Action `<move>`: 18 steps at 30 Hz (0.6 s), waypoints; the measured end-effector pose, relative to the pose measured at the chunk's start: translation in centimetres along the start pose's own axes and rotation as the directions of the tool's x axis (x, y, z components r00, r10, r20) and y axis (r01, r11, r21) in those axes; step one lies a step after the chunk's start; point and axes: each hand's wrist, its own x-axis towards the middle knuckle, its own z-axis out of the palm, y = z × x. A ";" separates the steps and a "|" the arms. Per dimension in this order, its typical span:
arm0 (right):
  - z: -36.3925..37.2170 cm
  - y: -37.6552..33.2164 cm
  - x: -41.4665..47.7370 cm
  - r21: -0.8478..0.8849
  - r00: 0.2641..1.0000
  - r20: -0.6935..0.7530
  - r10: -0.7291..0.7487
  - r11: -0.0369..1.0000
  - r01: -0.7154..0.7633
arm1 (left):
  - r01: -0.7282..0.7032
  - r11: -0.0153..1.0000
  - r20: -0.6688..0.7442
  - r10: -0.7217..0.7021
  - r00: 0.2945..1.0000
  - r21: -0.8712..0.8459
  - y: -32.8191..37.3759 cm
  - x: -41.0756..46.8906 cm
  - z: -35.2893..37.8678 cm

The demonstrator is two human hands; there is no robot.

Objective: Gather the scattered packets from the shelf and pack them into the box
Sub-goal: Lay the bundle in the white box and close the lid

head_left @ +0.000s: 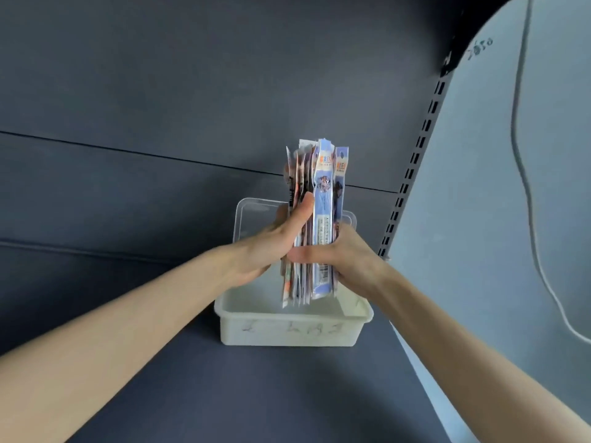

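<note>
From the head view, both hands clamp an upright stack of packets just above the white box on the shelf. Left hand and right hand squeeze opposite faces, fingers wrapped behind. I'd square the edges, then lower it straight in.

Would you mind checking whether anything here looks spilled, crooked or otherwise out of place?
Nothing is spilled or damaged. The bundle of packets stands upright between the left hand and right hand over the white box. Its edges are uneven, with some packets sitting higher than others.
</note>
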 end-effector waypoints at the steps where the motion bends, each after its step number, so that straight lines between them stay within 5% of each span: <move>1: 0.0 0.2 0.0 -0.008 1.000 -0.012 -0.006 1.000 0.006 | 0.025 0.999 -0.011 -0.024 1.000 0.038 -0.1 -0.1 0.0; 10: -0.7 -0.5 0.7 -0.099 0.997 0.065 -0.031 0.994 0.038 | 0.100 0.994 -0.062 -0.097 0.993 0.053 0.3 -1.1 -0.5; 15: -2.1 -1.7 1.2 -0.517 0.987 0.137 0.089 0.856 -0.005 | -0.144 0.970 -0.388 0.058 0.920 -0.197 0.4 -2.6 -2.0; 18: -1.9 -1.9 1.7 -0.707 0.955 0.186 0.232 0.707 -0.034 | -0.140 0.966 -0.466 0.024 0.884 -0.217 -0.7 -3.6 -2.5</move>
